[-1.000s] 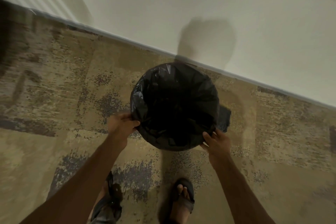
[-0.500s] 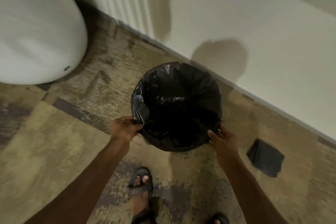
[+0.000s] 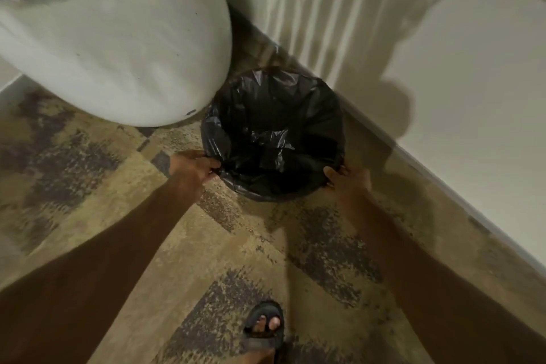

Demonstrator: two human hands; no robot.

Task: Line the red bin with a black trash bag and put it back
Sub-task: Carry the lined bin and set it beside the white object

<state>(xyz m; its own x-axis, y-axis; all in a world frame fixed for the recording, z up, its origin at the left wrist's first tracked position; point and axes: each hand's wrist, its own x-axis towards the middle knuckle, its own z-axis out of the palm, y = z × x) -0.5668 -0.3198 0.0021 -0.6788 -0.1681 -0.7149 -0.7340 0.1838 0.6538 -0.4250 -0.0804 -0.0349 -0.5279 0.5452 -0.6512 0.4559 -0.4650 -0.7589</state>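
A round bin [image 3: 267,196] sits in the middle of the view, wrapped in a crinkled black trash bag [image 3: 274,127] that covers its rim and inside; the bin's red colour is hidden. My left hand [image 3: 192,167] grips the bagged rim on its near left side. My right hand [image 3: 344,179] holds the rim on the near right side. The bin is close to the floor, in the gap between a white rounded object and the wall.
A large white rounded object [image 3: 118,47] stands at the upper left, almost touching the bin. A pale wall [image 3: 472,83] and its baseboard [image 3: 443,183] run diagonally on the right. Patterned brown carpet [image 3: 206,260] covers the floor. My sandalled foot [image 3: 264,325] is at the bottom.
The bin, held in both hands, has travelled left along the wall and now sits next to the white rounded object. The dark square on the floor has left the view.
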